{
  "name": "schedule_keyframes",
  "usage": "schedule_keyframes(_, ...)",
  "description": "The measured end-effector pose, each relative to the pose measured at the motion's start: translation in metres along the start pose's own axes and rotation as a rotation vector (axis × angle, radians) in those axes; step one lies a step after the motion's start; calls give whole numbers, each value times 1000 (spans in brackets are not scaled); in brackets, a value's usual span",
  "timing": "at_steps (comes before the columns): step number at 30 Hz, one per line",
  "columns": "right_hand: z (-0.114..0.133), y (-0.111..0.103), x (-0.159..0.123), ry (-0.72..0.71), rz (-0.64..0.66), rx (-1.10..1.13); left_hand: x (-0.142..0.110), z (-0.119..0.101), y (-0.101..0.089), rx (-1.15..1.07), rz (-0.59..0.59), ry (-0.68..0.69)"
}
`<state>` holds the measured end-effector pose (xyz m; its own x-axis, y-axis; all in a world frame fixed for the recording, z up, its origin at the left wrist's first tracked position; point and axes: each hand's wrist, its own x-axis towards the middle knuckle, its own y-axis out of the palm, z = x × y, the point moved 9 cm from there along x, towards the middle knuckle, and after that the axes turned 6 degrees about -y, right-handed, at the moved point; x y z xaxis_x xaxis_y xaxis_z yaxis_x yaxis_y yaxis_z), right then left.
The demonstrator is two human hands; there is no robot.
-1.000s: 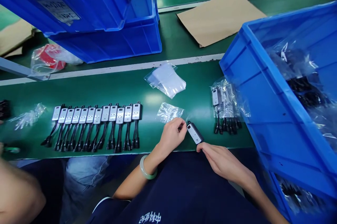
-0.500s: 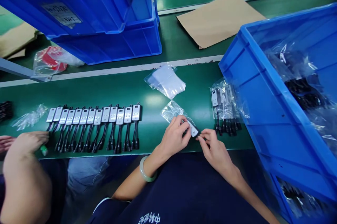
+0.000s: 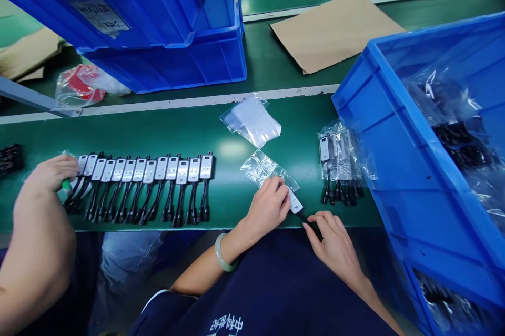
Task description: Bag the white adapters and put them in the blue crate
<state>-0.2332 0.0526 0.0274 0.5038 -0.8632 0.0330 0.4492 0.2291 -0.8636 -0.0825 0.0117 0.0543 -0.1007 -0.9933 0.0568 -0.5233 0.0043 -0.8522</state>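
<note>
A small grey-and-black controller with a black cable lies slantwise between my hands, its upper end inside a clear plastic bag. My left hand is closed on the bag's mouth around the controller. My right hand pinches the controller's black cable at the lower end, close to the bench's front edge. Just above lies a stack of clear bags with white sheets. To the right, several bagged controllers lie together, their cables pointing toward me.
A row of controllers lies on the green bench to the left, where a co-worker's hand is at its far end. Blue crates stand at the back left. A large blue crate with bagged items stands right. Cardboard lies behind.
My right hand has shifted slightly down and right along the cable. More of the bag shows over the controller. The co-worker's hand has moved up to the row's left end.
</note>
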Motion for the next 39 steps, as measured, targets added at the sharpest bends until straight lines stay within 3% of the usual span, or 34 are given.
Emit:
schedule_keyframes(5,4,3,5,21,-1,120,-2,-7,0,14,19,27)
schedule_keyframes(12,2,-1,13,223,23,490,-7,-13,-16,-89,-21,23)
schedule_keyframes(19,10,1,22,175,-38,587,-9,3,-31,-188,-67,-85)
schedule_keyframes(23,4,9,18,254,-97,775,-11,14,-38,-214,-96,-135)
schedule_keyframes(29,20,23,29,167,27,824,-16,10,-33,-274,-69,-95)
schedule_keyframes(34,13,23,35,291,-38,948,-19,12,-38,-270,-84,-94)
schedule_keyframes(39,25,30,39,245,67,946,-22,17,-43,-257,-102,-119)
